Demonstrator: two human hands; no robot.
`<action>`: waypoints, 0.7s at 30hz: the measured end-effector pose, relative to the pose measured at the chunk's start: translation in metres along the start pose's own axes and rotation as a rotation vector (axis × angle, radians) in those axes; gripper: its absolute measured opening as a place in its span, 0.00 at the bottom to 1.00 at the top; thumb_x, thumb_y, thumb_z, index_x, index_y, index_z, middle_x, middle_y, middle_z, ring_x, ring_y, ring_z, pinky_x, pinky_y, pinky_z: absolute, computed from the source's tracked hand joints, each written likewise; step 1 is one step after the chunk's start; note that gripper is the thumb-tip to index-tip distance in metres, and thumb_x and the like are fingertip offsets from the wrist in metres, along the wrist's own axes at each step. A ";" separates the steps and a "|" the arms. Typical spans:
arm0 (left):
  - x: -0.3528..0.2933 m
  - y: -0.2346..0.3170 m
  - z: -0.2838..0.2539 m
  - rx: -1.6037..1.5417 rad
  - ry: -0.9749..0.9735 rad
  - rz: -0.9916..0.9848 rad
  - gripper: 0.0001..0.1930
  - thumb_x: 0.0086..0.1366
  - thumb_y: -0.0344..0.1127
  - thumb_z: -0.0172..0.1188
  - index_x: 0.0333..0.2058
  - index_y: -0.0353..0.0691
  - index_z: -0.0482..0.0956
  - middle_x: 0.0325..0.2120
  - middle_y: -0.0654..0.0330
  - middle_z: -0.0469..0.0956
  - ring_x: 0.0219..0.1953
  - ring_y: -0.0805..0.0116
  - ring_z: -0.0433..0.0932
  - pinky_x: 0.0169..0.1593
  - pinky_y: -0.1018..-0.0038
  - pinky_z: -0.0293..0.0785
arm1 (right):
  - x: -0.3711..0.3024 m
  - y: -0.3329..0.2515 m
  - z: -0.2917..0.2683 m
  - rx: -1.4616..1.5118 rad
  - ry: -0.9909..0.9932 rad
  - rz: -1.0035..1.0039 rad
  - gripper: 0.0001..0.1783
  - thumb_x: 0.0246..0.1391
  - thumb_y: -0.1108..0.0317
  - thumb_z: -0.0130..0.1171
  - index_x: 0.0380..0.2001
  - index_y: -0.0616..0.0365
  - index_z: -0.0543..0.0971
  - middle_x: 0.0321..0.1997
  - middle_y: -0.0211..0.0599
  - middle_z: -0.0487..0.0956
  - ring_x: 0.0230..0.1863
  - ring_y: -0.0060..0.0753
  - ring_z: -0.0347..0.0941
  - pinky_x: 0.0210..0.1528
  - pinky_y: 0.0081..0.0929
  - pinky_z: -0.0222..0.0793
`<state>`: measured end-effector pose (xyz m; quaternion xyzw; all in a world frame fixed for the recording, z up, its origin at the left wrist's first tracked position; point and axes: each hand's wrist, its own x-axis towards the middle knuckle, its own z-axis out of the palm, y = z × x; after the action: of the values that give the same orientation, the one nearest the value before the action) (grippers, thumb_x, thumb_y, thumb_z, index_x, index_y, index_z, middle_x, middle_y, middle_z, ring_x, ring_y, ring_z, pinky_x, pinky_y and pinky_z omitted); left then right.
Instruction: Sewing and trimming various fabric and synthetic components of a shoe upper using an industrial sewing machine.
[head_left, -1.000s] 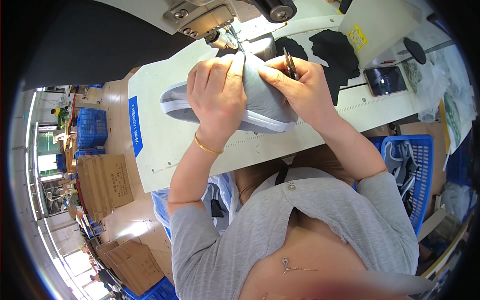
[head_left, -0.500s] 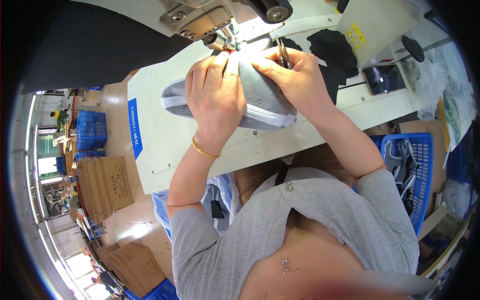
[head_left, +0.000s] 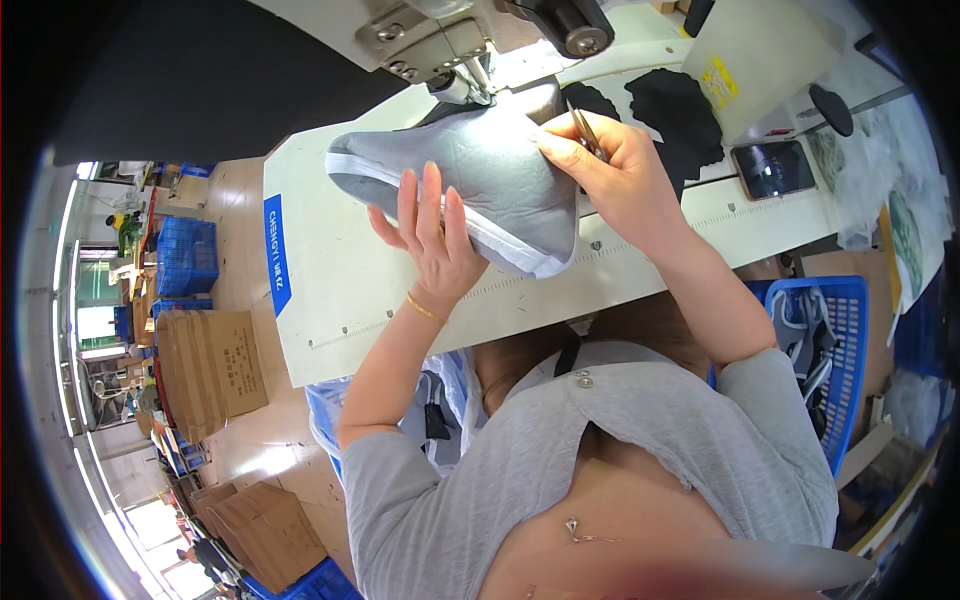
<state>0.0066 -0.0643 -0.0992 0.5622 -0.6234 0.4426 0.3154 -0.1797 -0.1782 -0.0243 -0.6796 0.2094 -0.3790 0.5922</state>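
A grey fabric shoe upper (head_left: 490, 165) with a pale band along its edge lies under the sewing machine head (head_left: 440, 60), near the presser foot (head_left: 468, 88). My right hand (head_left: 625, 175) pinches its right side between thumb and finger. Tucked in the same hand is a small pointed, two-pronged metal tool (head_left: 590, 138); whether snips or tweezers I cannot tell. My left hand (head_left: 440, 245) is at the upper's near banded edge, fingers stretched out and apart, touching or just beside it. The machine's needle point is hard to make out.
Dark fabric pieces (head_left: 675, 115) and a phone (head_left: 773, 169) lie to the right on the white table (head_left: 330, 280). A blue basket (head_left: 850, 340) of shoe parts stands at lower right, and a plastic-lined container (head_left: 330, 405) is below the table's left side. Cartons (head_left: 210, 370) stand on the floor.
My left hand has come off the top of the upper, down to its near edge, and its fingers have spread. My right hand keeps its pinch, slightly lower and farther right.
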 end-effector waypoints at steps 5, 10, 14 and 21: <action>0.039 -0.021 -0.010 -0.111 -0.052 0.068 0.15 0.58 0.30 0.59 0.45 0.37 0.74 0.44 0.53 0.79 0.49 0.57 0.78 0.59 0.57 0.65 | 0.008 0.000 -0.002 -0.115 -0.069 -0.069 0.15 0.58 0.62 0.59 0.34 0.67 0.79 0.23 0.28 0.74 0.28 0.15 0.64 0.31 0.20 0.63; 0.059 -0.042 -0.074 -0.307 -0.167 -0.118 0.10 0.58 0.32 0.64 0.39 0.36 0.80 0.32 0.58 0.82 0.28 0.64 0.80 0.28 0.75 0.74 | -0.004 -0.009 0.005 0.147 -0.320 -0.364 0.29 0.45 0.58 0.70 0.47 0.64 0.75 0.41 0.40 0.77 0.41 0.32 0.74 0.43 0.27 0.69; 0.043 -0.040 -0.109 -1.256 -0.579 -1.212 0.20 0.69 0.45 0.58 0.43 0.29 0.80 0.32 0.58 0.81 0.35 0.72 0.78 0.37 0.75 0.75 | -0.027 -0.013 0.028 -0.270 -0.492 -0.256 0.28 0.38 0.68 0.73 0.44 0.63 0.75 0.39 0.42 0.76 0.38 0.43 0.73 0.43 0.32 0.69; 0.020 -0.057 -0.104 -0.860 -1.258 -1.280 0.39 0.60 0.61 0.62 0.54 0.27 0.71 0.38 0.50 0.81 0.38 0.60 0.80 0.46 0.67 0.75 | -0.036 0.015 0.022 -0.025 -0.788 0.446 0.12 0.43 0.74 0.64 0.34 0.63 0.77 0.28 0.36 0.77 0.30 0.25 0.72 0.35 0.24 0.67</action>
<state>0.0479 0.0228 -0.0281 0.7627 -0.3636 -0.4533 0.2837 -0.1830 -0.1404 -0.0489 -0.7173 0.1136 0.0481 0.6857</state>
